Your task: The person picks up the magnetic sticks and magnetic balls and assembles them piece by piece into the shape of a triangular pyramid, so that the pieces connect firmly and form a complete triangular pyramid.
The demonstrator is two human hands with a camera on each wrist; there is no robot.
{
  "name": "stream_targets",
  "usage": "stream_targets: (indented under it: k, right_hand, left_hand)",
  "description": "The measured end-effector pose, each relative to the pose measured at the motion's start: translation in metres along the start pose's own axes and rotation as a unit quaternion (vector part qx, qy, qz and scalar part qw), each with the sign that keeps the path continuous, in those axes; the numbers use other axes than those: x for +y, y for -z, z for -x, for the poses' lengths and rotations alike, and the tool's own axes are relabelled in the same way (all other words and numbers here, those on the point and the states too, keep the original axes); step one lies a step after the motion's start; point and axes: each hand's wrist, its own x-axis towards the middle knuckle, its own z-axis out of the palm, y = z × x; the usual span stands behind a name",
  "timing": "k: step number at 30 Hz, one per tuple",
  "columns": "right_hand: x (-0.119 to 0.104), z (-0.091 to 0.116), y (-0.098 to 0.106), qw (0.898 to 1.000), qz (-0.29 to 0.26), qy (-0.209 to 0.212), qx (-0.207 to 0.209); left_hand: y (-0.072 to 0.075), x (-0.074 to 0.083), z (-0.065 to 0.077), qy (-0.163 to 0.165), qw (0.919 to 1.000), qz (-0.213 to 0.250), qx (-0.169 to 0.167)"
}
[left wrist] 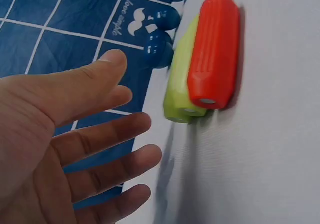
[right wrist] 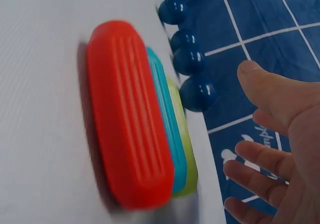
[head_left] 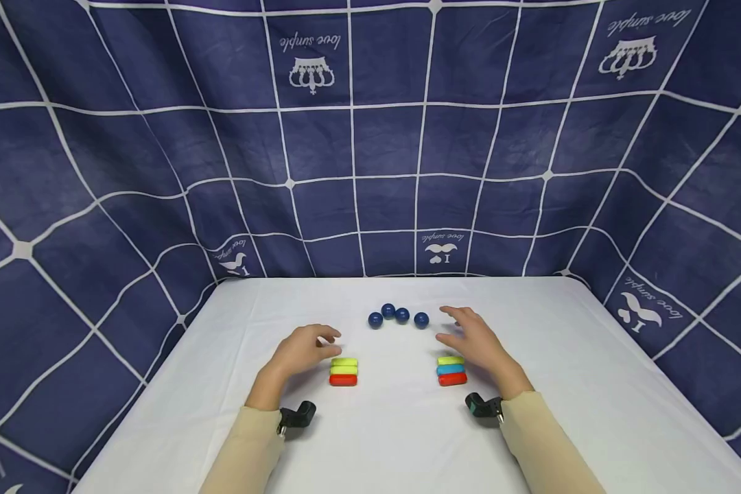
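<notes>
My left hand (head_left: 299,351) hovers with spread, relaxed fingers beside the left row of short plastic rods, holding nothing. That row has a red rod (head_left: 343,380) in front and two yellow-green rods (head_left: 344,370) behind it. Grey discs show in the rod ends in the left wrist view. To the right, my right hand (head_left: 477,343) has its fingers extended and holds nothing. Close to it lie a red rod (right wrist: 129,119), a light blue rod (head_left: 450,369) and a yellow-green rod (head_left: 451,359), side by side. Several shiny dark blue balls (head_left: 402,315) sit behind, between the hands.
A white cloth (head_left: 395,439) covers the table. Dark blue curtains (head_left: 383,144) with white grid lines stand behind it and along both sides. Each wrist wears a small black camera, such as the left camera (head_left: 299,415).
</notes>
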Motion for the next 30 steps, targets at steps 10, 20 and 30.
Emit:
stream_targets:
  k: [10, 20, 30]
  right_hand:
    - [-0.009, -0.024, -0.018, 0.998, -0.059, -0.015, -0.029]
    - [-0.009, -0.031, -0.033, 0.999, -0.002, -0.029, -0.039]
    - [-0.014, -0.029, -0.034, 0.999, -0.009, -0.040, -0.027]
  left_hand:
    - [-0.014, -0.009, -0.002, -0.012, 0.9995, 0.025, -0.017]
    - [-0.020, -0.009, -0.004, -0.018, 0.9996, 0.007, -0.023]
    - [-0.023, -0.008, -0.005, -0.017, 0.9995, -0.002, -0.028]
